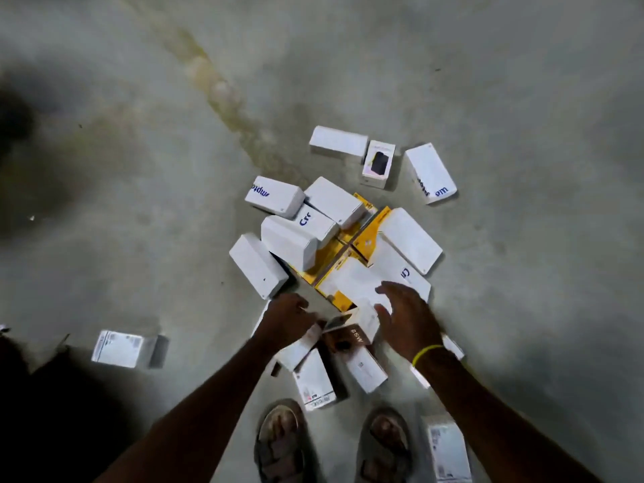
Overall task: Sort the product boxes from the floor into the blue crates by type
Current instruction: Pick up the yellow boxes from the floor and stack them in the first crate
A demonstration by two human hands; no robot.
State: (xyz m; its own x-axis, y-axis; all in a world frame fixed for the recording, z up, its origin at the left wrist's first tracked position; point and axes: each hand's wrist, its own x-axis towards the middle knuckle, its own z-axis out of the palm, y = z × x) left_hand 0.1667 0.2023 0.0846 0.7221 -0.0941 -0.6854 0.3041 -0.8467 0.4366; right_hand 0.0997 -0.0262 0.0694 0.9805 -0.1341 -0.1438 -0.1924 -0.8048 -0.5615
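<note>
Several white product boxes point(289, 242) lie heaped on the concrete floor, some with blue lettering, on top of flat yellow boxes point(364, 235). Nearer to me sits a brown box marked M59 point(352, 338) among white labelled boxes point(315, 381). My left hand point(287, 317) reaches down at the near edge of the heap, its fingers curled against the brown box's upper edge; motion blur hides the exact grip. My right hand point(404, 318), a yellow band on its wrist, hovers with fingers spread just above the pile and holds nothing. No blue crate shows in this view.
Three boxes lie apart at the back: a white one point(338, 141), one picturing a dark device point(380, 163), and a lettered one point(430, 172). A lone box point(118, 348) lies at the left and another point(447, 447) beside my sandalled feet point(282, 444). Bare concrete surrounds the heap.
</note>
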